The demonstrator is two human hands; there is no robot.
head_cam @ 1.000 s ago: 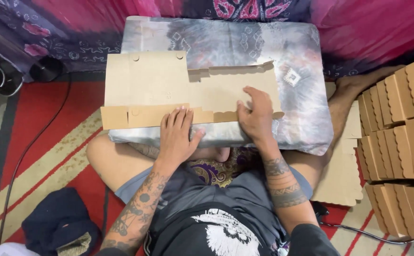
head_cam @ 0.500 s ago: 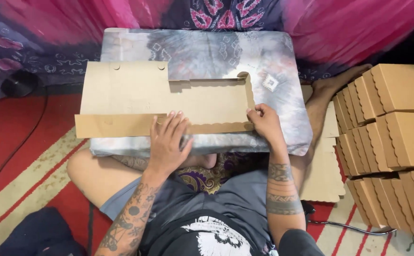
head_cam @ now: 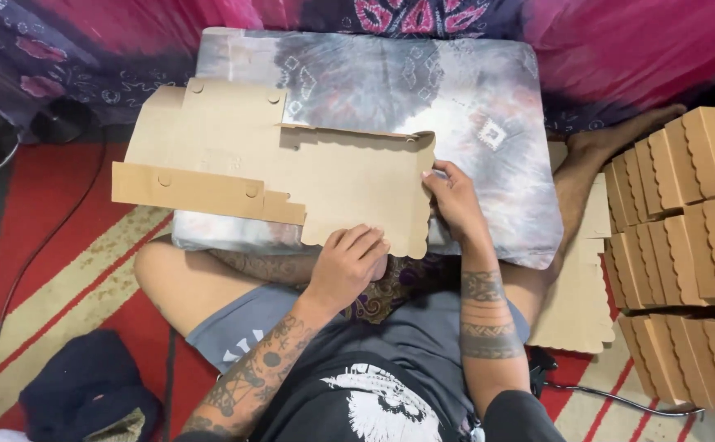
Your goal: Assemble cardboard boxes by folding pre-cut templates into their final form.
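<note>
On cushion (head_cam: 488,106): one cardboard blank (head_cam: 292,172), two hands (head_cam: 349,266)

A home floor used as a workplace: red striped rug (head_cam: 38,278), tie-dye cushion (head_cam: 472,106), patterned drapes (head_cam: 619,41), folded cardboard boxes (head_cam: 685,213) stacked beside

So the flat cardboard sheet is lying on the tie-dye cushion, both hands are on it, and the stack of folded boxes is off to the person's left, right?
Not quite. The head view shows the stack of folded boxes on the person's right, not the left. The rest holds: the flat cardboard sheet lies on the tie-dye cushion, with the left hand and right hand on it.
</note>
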